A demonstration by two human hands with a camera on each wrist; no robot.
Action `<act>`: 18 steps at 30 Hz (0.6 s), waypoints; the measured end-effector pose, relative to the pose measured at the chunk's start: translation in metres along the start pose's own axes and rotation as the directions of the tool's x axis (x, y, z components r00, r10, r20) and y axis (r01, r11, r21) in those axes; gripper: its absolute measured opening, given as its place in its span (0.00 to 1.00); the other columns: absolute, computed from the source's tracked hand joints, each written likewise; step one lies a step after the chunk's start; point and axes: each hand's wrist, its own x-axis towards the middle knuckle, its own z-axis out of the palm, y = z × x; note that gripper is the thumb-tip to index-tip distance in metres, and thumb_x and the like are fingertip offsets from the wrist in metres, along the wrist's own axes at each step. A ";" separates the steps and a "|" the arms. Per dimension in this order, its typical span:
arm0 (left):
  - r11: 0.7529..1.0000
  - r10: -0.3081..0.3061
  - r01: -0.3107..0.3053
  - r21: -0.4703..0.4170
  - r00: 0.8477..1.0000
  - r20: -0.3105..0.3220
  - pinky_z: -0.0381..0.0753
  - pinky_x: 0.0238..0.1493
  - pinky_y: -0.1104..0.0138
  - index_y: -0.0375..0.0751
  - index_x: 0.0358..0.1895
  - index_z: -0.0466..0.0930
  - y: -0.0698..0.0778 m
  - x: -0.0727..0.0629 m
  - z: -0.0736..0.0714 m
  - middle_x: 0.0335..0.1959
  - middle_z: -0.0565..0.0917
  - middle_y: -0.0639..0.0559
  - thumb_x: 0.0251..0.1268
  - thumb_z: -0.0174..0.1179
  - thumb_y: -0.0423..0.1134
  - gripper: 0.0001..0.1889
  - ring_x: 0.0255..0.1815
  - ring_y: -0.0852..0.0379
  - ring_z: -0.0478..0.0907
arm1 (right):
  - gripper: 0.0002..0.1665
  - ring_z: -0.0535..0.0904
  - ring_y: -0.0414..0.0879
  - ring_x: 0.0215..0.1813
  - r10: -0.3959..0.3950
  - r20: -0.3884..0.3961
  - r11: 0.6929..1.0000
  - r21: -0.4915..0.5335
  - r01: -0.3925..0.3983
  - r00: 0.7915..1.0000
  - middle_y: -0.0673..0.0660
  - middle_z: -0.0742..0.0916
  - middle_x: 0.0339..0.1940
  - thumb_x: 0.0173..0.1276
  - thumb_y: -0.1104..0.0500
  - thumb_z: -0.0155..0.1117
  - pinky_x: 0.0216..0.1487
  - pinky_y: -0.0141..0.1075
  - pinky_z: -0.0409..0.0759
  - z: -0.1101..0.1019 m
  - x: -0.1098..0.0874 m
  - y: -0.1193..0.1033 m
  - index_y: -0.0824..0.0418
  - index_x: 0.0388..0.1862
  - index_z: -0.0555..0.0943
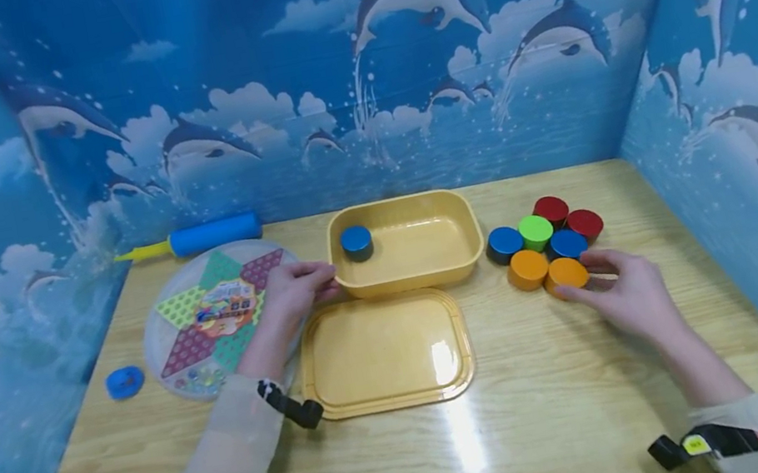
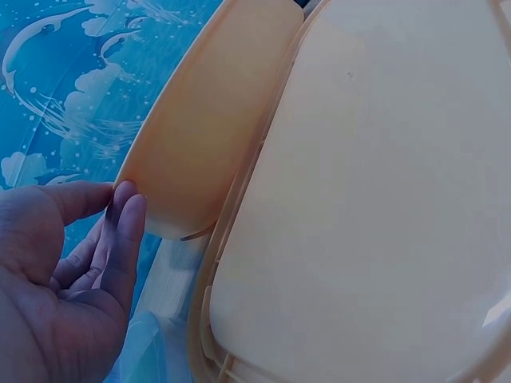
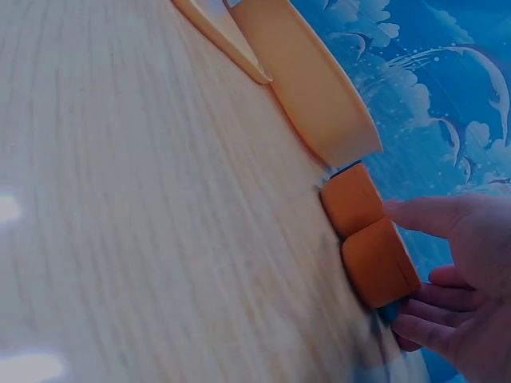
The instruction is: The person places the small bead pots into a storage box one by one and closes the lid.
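A yellow plastic box (image 1: 467, 266) stands at the back centre with one blue cylinder (image 1: 356, 242) inside. My left hand (image 1: 293, 292) pinches the rim at the box's left end; in the left wrist view the fingertips (image 2: 128, 195) meet there. My right hand (image 1: 628, 291) holds the nearer orange cylinder (image 1: 565, 275) between thumb and fingers, among a cluster on the table. Another orange cylinder (image 1: 528, 268) touches it on the left. Behind these stand blue cylinders (image 1: 505, 244), a green cylinder (image 1: 535, 231) and red cylinders (image 1: 586, 224).
A yellow lid (image 1: 384, 354) lies in front of the box. To its left rests a round game board (image 1: 187, 312) in clear wrapping, partly under my left forearm. A blue pump (image 1: 214, 234) lies behind that, and a small blue disc (image 1: 125, 382) sits further left. Dolphin-printed curtains border the table.
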 end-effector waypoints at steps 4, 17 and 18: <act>1.000 -0.006 0.006 -0.004 1.000 -0.002 0.92 0.48 0.62 0.27 0.60 0.83 0.000 -0.001 -0.001 0.48 0.86 0.36 0.75 0.67 0.33 0.16 0.39 0.53 0.89 | 0.54 0.83 0.68 0.61 0.026 0.013 1.000 0.008 -0.026 1.000 0.73 0.79 0.68 0.66 0.36 0.78 0.58 0.47 0.85 0.006 0.001 0.003 0.72 0.75 0.71; 0.999 -0.023 0.024 0.021 1.000 -0.014 0.92 0.50 0.60 0.30 0.60 0.84 0.000 0.001 0.000 0.48 0.87 0.36 0.76 0.67 0.34 0.15 0.43 0.50 0.90 | 0.53 0.85 0.65 0.57 0.043 -0.053 0.999 -0.003 -0.043 0.998 0.71 0.81 0.65 0.65 0.35 0.78 0.50 0.26 0.87 0.008 0.001 0.005 0.70 0.74 0.73; 0.999 -0.025 0.025 0.021 1.000 -0.014 0.91 0.50 0.60 0.30 0.60 0.84 0.000 0.002 -0.001 0.48 0.87 0.36 0.76 0.67 0.34 0.15 0.43 0.50 0.90 | 0.52 0.85 0.65 0.57 0.035 -0.056 0.999 -0.007 -0.036 0.998 0.71 0.81 0.65 0.65 0.36 0.78 0.48 0.23 0.86 0.007 0.001 0.004 0.70 0.74 0.74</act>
